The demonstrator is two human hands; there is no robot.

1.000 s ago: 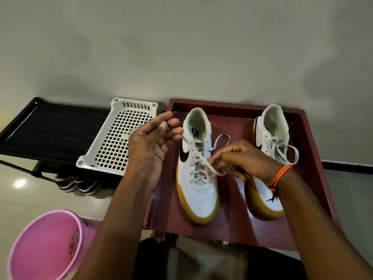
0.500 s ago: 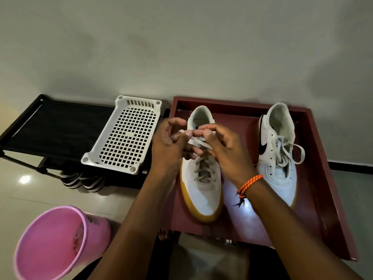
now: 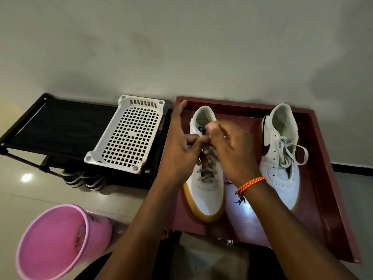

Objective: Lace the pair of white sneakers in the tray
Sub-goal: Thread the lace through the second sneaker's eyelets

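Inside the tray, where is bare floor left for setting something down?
Free: the tray strip between the right sneaker and right wall, plus the near stretch before both toes. Crowded: over the left sneaker, where both hands work the laces.

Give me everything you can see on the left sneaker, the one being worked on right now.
The left sneaker is white, leather-like, with a gum-yellow sole and a dark logo on its tongue. It lies flat in the maroon tray, toe toward the camera, apart from the right sneaker. Pale laces cross its lower eyelets. Both hands meet over its upper eyelets: the left hand and the right hand appear to pinch the lace ends, though blur hides the knot.
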